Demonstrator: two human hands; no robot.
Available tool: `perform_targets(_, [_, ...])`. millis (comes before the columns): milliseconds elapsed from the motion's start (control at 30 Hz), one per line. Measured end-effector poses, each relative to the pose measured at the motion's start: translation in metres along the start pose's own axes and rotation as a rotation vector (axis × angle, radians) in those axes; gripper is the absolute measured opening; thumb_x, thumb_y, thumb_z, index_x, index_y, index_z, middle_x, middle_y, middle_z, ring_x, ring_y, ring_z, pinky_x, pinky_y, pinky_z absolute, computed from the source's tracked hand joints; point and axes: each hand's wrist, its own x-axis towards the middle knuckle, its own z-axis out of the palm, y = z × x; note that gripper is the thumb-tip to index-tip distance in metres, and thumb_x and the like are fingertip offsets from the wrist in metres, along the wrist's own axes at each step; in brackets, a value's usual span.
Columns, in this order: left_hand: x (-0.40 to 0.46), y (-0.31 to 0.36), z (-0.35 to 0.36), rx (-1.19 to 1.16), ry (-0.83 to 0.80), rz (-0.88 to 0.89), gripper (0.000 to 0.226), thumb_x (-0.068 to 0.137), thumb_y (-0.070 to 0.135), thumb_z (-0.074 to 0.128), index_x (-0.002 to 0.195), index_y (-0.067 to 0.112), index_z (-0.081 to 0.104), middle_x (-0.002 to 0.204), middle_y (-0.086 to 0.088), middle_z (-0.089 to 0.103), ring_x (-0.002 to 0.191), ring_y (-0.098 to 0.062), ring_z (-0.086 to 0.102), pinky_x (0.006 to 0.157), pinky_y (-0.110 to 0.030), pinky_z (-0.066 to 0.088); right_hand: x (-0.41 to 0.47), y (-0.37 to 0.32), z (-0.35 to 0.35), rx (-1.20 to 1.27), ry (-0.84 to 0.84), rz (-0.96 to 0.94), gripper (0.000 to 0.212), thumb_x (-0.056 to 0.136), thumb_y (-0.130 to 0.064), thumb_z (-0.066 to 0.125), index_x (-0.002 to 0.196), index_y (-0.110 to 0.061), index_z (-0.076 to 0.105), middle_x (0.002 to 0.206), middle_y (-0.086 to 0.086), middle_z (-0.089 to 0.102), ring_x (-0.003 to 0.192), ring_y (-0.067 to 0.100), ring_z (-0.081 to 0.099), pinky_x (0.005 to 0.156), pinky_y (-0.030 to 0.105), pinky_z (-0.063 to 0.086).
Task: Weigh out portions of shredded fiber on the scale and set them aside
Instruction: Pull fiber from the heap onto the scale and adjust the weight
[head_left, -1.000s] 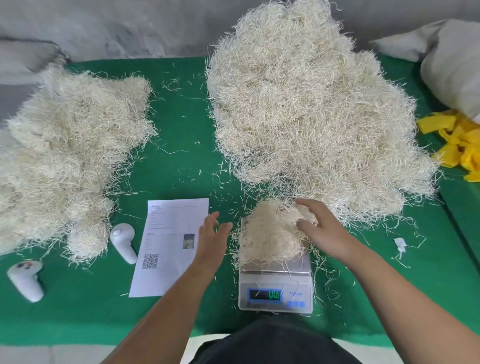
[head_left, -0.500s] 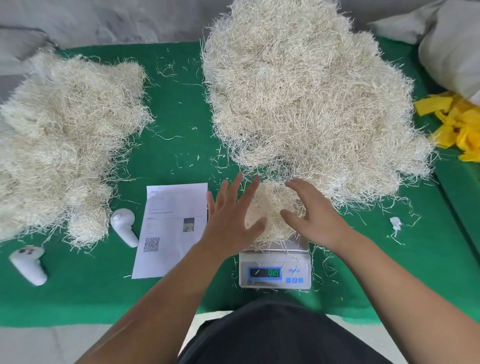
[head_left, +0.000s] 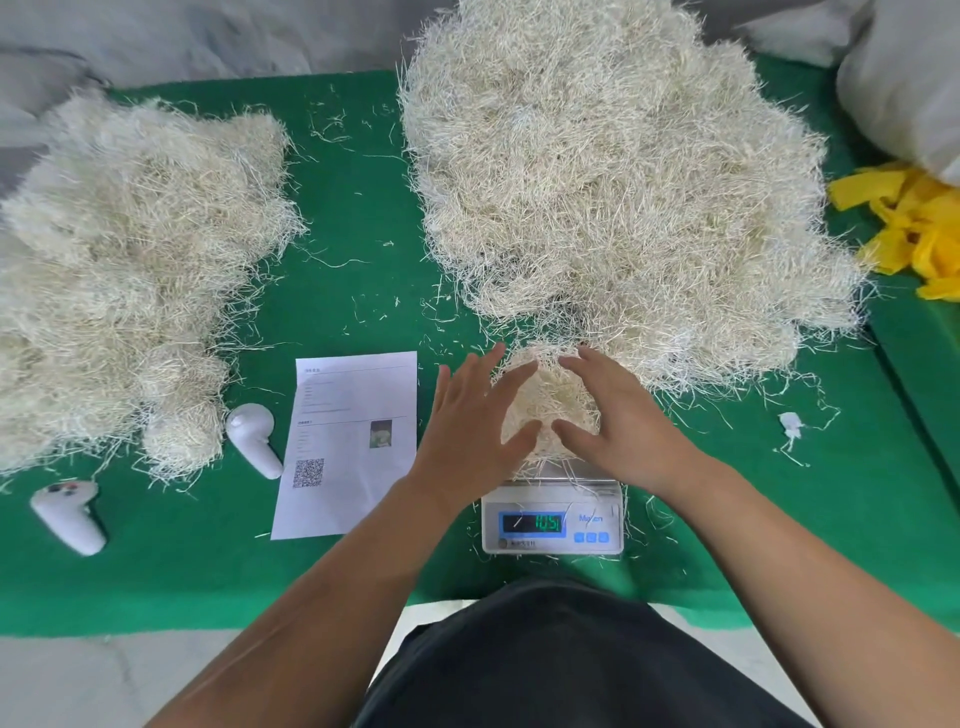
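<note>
A small clump of pale shredded fiber (head_left: 550, 400) sits on the white digital scale (head_left: 551, 519), whose green display is lit. My left hand (head_left: 470, 431) lies against the clump's left side with its fingers spread and straight. My right hand (head_left: 623, 426) lies against its right side in the same way. A very large fiber heap (head_left: 618, 176) rises just behind the scale. A second fiber heap (head_left: 124, 270) spreads over the left of the green table (head_left: 353, 218).
A printed sheet with a QR code (head_left: 348, 441) lies left of the scale. Two white controllers (head_left: 254, 439) (head_left: 70, 512) rest near the left heap. Yellow strips (head_left: 914, 228) and a white sack (head_left: 904, 78) sit at the right edge.
My left hand moved in from beside the scale onto the clump's left side. Both hands now cup the clump with spread fingers, and the display reading changed.
</note>
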Motion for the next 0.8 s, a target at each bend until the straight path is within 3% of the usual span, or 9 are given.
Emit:
perform_targets(267, [-0.003, -0.005, 0.001, -0.112, 0.041, -0.068, 0.061, 0.099, 0.05, 0.058, 0.154, 0.041, 0.033, 0.167, 0.004, 0.018, 0.155, -0.021, 0.015, 0.127, -0.054, 0.014, 0.01, 0.015, 0.002, -0.059, 0.01, 0.054, 0.088, 0.089, -0.049, 0.073, 0.161, -0.025, 0.026, 0.169, 0.008, 0.022, 0.156, 0.027, 0.017, 0.125, 0.046, 0.016])
perform_targets(367, [-0.003, -0.005, 0.005, -0.207, 0.042, -0.144, 0.062, 0.098, 0.048, 0.058, 0.153, 0.041, 0.032, 0.164, 0.01, 0.02, 0.152, -0.019, 0.022, 0.125, -0.047, 0.023, 0.027, 0.016, 0.015, -0.122, -0.04, 0.148, 0.111, 0.078, -0.067, 0.073, 0.162, -0.039, 0.007, 0.171, 0.001, 0.014, 0.156, 0.029, 0.014, 0.123, 0.055, 0.015])
perform_targets(433, [-0.005, -0.001, 0.011, -0.348, 0.021, -0.232, 0.062, 0.098, 0.044, 0.059, 0.153, 0.041, 0.031, 0.16, 0.014, 0.022, 0.147, -0.012, 0.026, 0.122, -0.042, 0.026, 0.039, 0.013, 0.03, -0.142, -0.131, 0.24, 0.122, 0.072, -0.068, 0.077, 0.16, -0.044, -0.003, 0.17, -0.002, 0.017, 0.155, 0.03, 0.015, 0.122, 0.06, 0.013])
perform_targets(467, [-0.005, 0.002, 0.013, -0.42, 0.01, -0.284, 0.062, 0.098, 0.042, 0.06, 0.152, 0.041, 0.031, 0.158, 0.015, 0.024, 0.142, -0.009, 0.028, 0.121, -0.04, 0.027, 0.043, 0.012, 0.038, -0.171, -0.177, 0.259, 0.117, 0.074, -0.061, 0.079, 0.161, -0.043, 0.003, 0.165, 0.0, 0.031, 0.153, 0.032, 0.023, 0.122, 0.06, 0.014])
perform_targets(533, [-0.003, 0.006, 0.016, -0.56, 0.002, -0.412, 0.065, 0.096, 0.041, 0.063, 0.153, 0.042, 0.031, 0.154, 0.013, 0.026, 0.134, -0.006, 0.031, 0.118, -0.038, 0.029, 0.048, 0.01, 0.047, -0.184, -0.206, 0.241, 0.08, 0.083, -0.036, 0.077, 0.152, -0.035, 0.035, 0.132, -0.002, 0.063, 0.136, 0.029, 0.049, 0.119, 0.052, 0.03])
perform_targets(600, [0.004, 0.013, 0.013, -0.781, 0.014, -0.534, 0.074, 0.09, 0.048, 0.069, 0.154, 0.041, 0.032, 0.151, 0.007, 0.033, 0.132, -0.01, 0.041, 0.113, -0.039, 0.039, 0.047, 0.002, 0.045, 0.008, -0.165, 0.222, 0.043, 0.086, -0.019, 0.073, 0.125, -0.03, 0.059, 0.093, -0.016, 0.067, 0.098, 0.011, 0.069, 0.089, 0.028, 0.054])
perform_targets(633, [0.009, 0.017, 0.013, -0.955, 0.04, -0.579, 0.078, 0.088, 0.051, 0.073, 0.154, 0.038, 0.035, 0.148, 0.004, 0.041, 0.128, -0.014, 0.051, 0.106, -0.038, 0.048, 0.046, -0.006, 0.041, 0.162, -0.162, 0.22, 0.034, 0.085, -0.019, 0.073, 0.116, -0.031, 0.063, 0.084, -0.016, 0.068, 0.082, 0.005, 0.07, 0.074, 0.023, 0.057])
perform_targets(733, [0.022, 0.031, 0.0, -1.353, 0.12, -0.669, 0.06, 0.085, 0.05, 0.078, 0.138, 0.031, 0.056, 0.124, -0.001, 0.072, 0.104, -0.015, 0.074, 0.08, -0.036, 0.063, 0.042, -0.031, 0.021, 0.545, -0.107, 0.246, 0.029, 0.079, -0.044, 0.069, 0.107, -0.037, 0.067, 0.092, -0.013, 0.076, 0.082, 0.01, 0.073, 0.077, 0.038, 0.062])
perform_targets(800, [0.035, 0.028, -0.008, -1.405, 0.219, -0.729, 0.034, 0.094, 0.04, 0.072, 0.126, 0.028, 0.065, 0.115, -0.005, 0.076, 0.099, -0.022, 0.076, 0.084, -0.051, 0.063, 0.037, -0.045, 0.006, 0.764, 0.004, 0.259, 0.046, 0.078, -0.055, 0.072, 0.121, -0.043, 0.063, 0.109, -0.015, 0.073, 0.092, 0.007, 0.072, 0.081, 0.035, 0.061])
